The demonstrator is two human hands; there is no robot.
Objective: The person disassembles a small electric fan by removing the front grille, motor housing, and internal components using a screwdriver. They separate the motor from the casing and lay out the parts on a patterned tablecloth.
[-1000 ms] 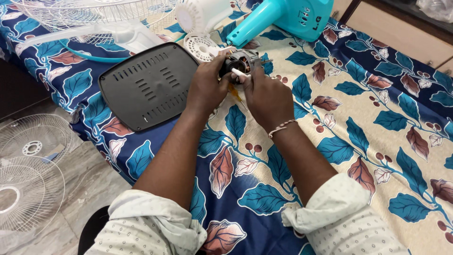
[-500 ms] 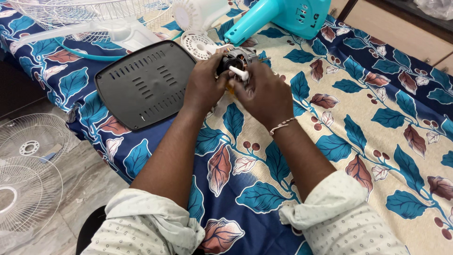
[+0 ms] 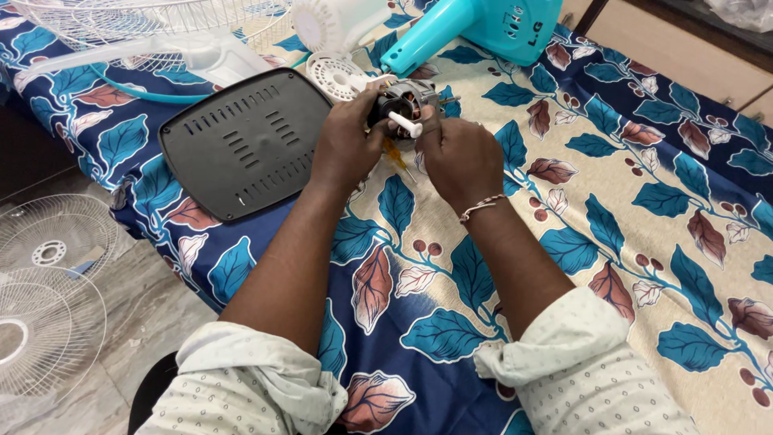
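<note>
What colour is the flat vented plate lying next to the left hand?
Black, or very dark grey: the vented plate shows best in the head view.

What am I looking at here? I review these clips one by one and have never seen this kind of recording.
The picture comes from a camera on a person's head, looking down at their own two bare hands. The left hand and right hand together hold a small fan motor with a white shaft. They work over a leaf-patterned bedsheet. On it lie a black vented plate, a white round cap and a turquoise fan body. White wire fan guards lie on the floor at the left.
</note>
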